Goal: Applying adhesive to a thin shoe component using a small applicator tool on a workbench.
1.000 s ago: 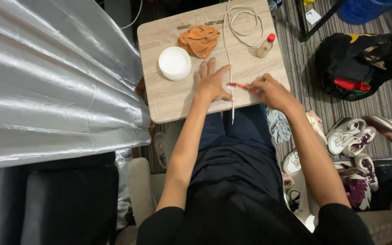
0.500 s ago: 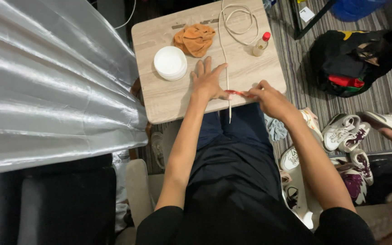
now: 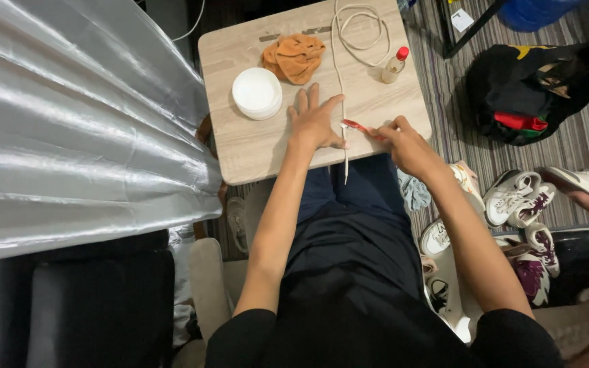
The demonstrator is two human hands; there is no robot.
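Left hand: the left hand [image 3: 313, 121] is laid flat on the table [image 3: 240, 146], palm down, fingers spread and holding nothing; its thumb side lies just beside the red tool.
Right hand: the right hand [image 3: 403, 140] is closed in a pinch around the handle end of a thin red-tipped tool [image 3: 357, 126], whose tip is pointed at the left thumb.
Tool position: the tool is held low over the near edge of the table, between the two hands (its exact kind cannot be told at this size).
Cable: a white cable [image 3: 343, 102] is run from a loose coil at the far edge, past the left hand, and its end is left hanging over the near edge above the lap.
Nearby items: a round white container [image 3: 257, 93] and a crumpled orange cloth [image 3: 294, 57] are seen beyond the left hand; a small bottle with a red cap [image 3: 394, 65] is stood near the coil.
Floor: a black bag [image 3: 533, 88] and several shoes [image 3: 519, 197] are scattered to the right.
Risk, skin: the thumb could be nicked if the tip is pushed too hard.
Risk, cable: the cable could be snagged by the right wrist and the bottle tipped, being so near the coil.
Risk, table: the small table could be jolted by the knees beneath it.
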